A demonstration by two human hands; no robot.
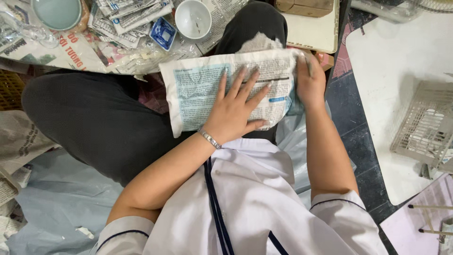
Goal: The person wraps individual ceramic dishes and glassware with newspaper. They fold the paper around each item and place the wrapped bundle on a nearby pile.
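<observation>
Newspaper bundle [207, 89] contents hidden; right hand [309, 82] fingers blurred.

Left hand [234, 108] flat, right hand [309, 82] curled

Dark floor tiles [365, 141] run along three o'clock, beside a pale board [391, 71]. A grey plastic basket [424, 125] rests on it. Pale blue plastic sheeting [56, 208] covers the floor at eight o'clock; spread newspapers [71, 52] lie at eleven
</observation>
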